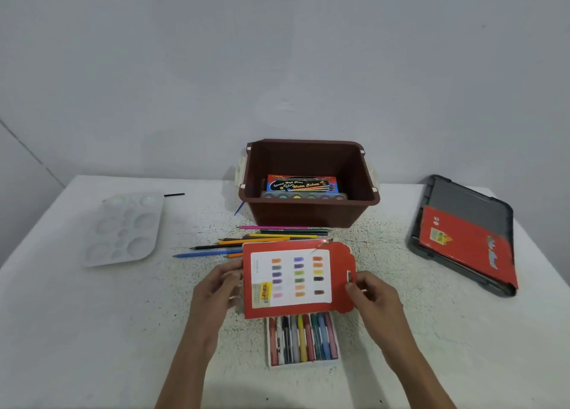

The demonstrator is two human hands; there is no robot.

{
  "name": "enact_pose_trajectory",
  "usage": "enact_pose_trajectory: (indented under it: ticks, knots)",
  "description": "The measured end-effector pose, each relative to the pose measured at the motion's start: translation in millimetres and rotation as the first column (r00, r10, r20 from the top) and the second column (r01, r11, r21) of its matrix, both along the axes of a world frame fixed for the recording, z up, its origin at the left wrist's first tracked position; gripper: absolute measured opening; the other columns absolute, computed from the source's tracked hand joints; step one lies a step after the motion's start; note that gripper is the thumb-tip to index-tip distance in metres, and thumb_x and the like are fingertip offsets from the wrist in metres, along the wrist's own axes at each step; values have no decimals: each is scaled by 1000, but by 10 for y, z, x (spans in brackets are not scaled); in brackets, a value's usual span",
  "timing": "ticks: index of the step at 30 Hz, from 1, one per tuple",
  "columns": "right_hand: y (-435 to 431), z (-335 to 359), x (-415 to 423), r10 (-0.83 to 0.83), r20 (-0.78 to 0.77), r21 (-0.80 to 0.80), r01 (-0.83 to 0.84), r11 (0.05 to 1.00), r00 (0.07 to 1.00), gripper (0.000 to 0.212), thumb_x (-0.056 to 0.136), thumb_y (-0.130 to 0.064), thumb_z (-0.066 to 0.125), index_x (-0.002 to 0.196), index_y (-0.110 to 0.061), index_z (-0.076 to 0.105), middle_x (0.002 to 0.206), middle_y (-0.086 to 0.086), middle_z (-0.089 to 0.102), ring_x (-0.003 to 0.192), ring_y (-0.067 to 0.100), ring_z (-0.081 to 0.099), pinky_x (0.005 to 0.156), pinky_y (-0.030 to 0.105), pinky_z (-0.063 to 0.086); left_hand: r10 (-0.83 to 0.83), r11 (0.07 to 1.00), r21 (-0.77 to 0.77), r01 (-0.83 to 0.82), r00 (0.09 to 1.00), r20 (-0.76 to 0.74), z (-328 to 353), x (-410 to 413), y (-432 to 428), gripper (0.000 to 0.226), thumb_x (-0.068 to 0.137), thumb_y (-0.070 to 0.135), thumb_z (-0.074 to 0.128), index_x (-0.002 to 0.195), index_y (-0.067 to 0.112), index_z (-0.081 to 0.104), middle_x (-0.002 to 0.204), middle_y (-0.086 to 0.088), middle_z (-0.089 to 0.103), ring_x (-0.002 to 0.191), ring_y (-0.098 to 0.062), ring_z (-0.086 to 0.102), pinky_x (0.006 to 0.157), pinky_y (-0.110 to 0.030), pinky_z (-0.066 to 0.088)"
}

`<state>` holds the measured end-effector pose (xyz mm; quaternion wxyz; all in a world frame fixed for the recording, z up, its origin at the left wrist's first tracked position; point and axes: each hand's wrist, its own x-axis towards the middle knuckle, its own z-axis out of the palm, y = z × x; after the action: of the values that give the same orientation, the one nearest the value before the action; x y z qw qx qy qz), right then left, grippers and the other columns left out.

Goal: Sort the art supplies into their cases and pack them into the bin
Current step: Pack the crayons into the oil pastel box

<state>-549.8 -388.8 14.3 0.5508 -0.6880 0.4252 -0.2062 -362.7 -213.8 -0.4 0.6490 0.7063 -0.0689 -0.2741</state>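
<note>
A red crayon box sleeve [296, 280] with a colour chart on its back is held just above the table. My left hand [220, 285] grips its left edge and my right hand [370, 291] pinches its right flap. Below it a white tray of crayons [302, 339] sticks halfway out of the sleeve. Several coloured pencils [262, 240] lie loose behind the sleeve. The brown bin [311, 211] stands at the back, with a blue watercolour box [302, 185] and a paint-pan set [303, 196] inside.
A white paint palette [123, 228] lies at the left with a black stick [174, 195] behind it. At the right a grey bin lid [468, 211] carries a red pencil case [465, 245]. A blue brush [239, 208] leans by the bin.
</note>
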Motion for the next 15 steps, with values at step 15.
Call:
enact_pose_trajectory:
  ticks: [15]
  knots:
    - [199,-32,67,-107,81,379,69,923,991,36,104,-19,36,103,-11,71,96,7,76,93,24,71,77,36,54,-173,982,82,171,985,14,99,134,52,17,90,18,68,104,27,69,113,10,69,88,-7,71,66,-30,59]
